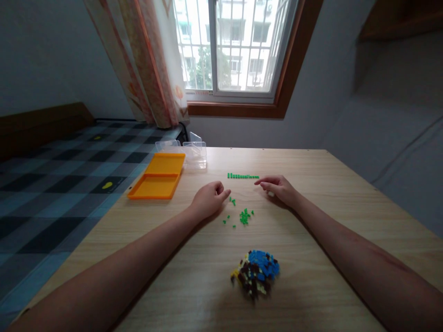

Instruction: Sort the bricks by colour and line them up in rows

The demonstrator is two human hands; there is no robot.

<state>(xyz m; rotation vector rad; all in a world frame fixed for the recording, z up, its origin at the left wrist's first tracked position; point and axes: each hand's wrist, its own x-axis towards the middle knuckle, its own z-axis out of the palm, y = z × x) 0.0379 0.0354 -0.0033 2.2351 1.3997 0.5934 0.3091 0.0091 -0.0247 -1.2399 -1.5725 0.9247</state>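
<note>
A row of small green toy bricks [242,176] runs across the far part of the table, with taller pieces at its left end. My right hand [278,188] lies at the row's right end, its index finger stretched out close to the last bricks; I cannot tell if it touches them. My left hand [209,199] rests on the table with fingers curled in and thumb pointing right, and nothing shows in it. Beside its thumb lie a few loose green bricks [233,201]. Nearer to me is a small pile of green bricks [244,216], with single pieces scattered around it.
A mixed heap of blue, dark brown and yellowish bricks [258,272] lies near me. An open orange case [155,185] stands at the left edge, with clear plastic boxes [195,154] behind it. Left of the wooden table [311,276] is a bed with a checked cover [69,184].
</note>
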